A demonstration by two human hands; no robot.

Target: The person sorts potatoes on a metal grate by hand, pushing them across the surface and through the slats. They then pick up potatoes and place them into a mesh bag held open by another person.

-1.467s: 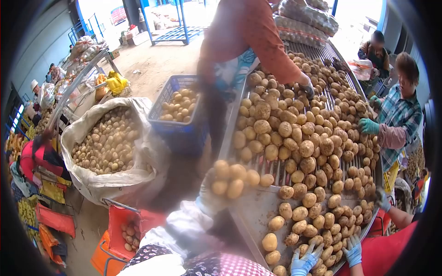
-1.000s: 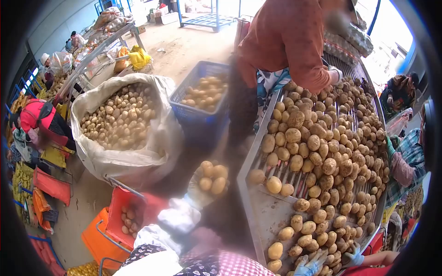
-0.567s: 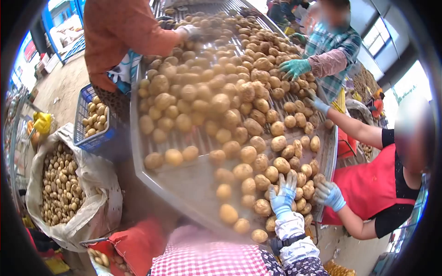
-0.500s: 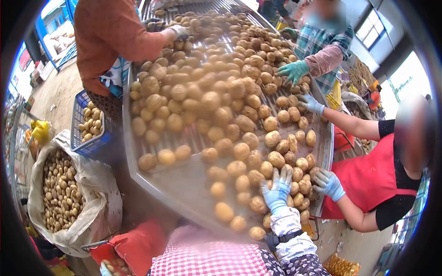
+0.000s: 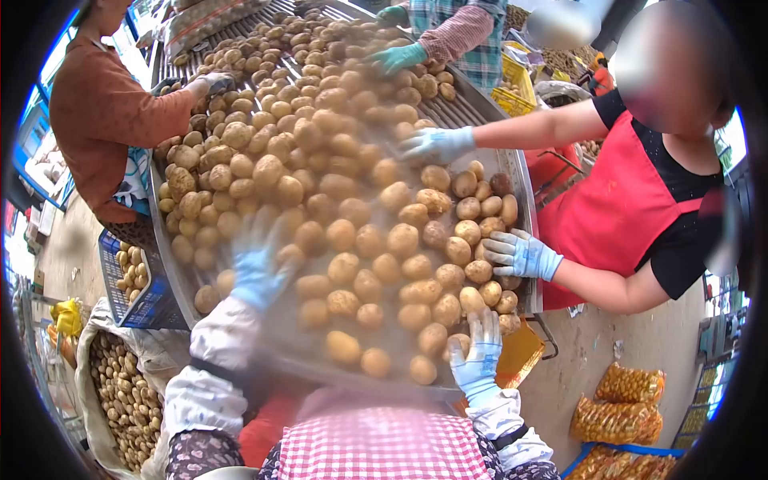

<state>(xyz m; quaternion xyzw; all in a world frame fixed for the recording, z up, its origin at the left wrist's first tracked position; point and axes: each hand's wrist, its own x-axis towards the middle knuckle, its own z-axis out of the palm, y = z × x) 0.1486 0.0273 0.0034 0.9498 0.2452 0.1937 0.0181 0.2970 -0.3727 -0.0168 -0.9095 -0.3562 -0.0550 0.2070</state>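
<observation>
Many potatoes (image 5: 344,232) are spread over a metal sorting table (image 5: 280,344). My left hand (image 5: 260,260), in a light blue glove, is over the table's near left part beside potatoes, its fingers spread and blurred; nothing shows in it. At the near right edge, my right hand (image 5: 478,356), also gloved, has its fingers apart and touches a potato (image 5: 458,344) at its left side. Both of my forearms have white sleeves with dark bands.
A co-worker in a red apron (image 5: 608,216) reaches in from the right; others stand at the far side and left. A blue crate (image 5: 160,296) and a white sack (image 5: 96,400) of potatoes stand at left. Filled net bags (image 5: 616,420) lie at lower right.
My left hand has come up from the bottom edge to over the table. My right hand is at the near edge. The view has shifted, and the co-worker's far hand has moved inward.
</observation>
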